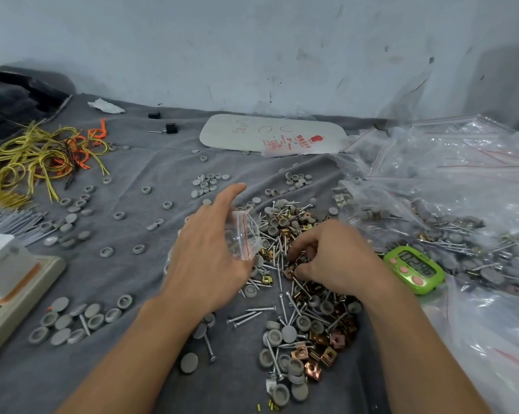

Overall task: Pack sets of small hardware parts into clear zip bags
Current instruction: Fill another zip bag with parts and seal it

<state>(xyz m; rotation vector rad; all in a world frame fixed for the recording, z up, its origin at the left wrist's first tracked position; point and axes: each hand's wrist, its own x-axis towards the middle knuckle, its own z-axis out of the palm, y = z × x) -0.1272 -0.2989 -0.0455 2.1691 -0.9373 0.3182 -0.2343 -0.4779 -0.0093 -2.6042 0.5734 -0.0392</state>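
Bench, covered with grey cloth (138, 162).

- Left hand (213, 249): centre, holds a clear zip bag (246, 234) with a red seal line; fingers (231, 195) loosely spread around it, a few screws visible inside.
- Right hand (335, 258): just right of the bag, fingers (303, 243) curled down into the hardware pile (285, 231); whether they hold a piece cannot be told.
- Hardware pile: screws, grey round caps and brass clips, under and near both hands.
- Loose grey caps (70, 324): scattered left and far.
- Filled zip bags (449, 189): heaped at right.
- Green timer (413, 268): beside the right wrist.
- Yellow and orange ties (43, 153): far left.
- White card (270, 132): far centre.
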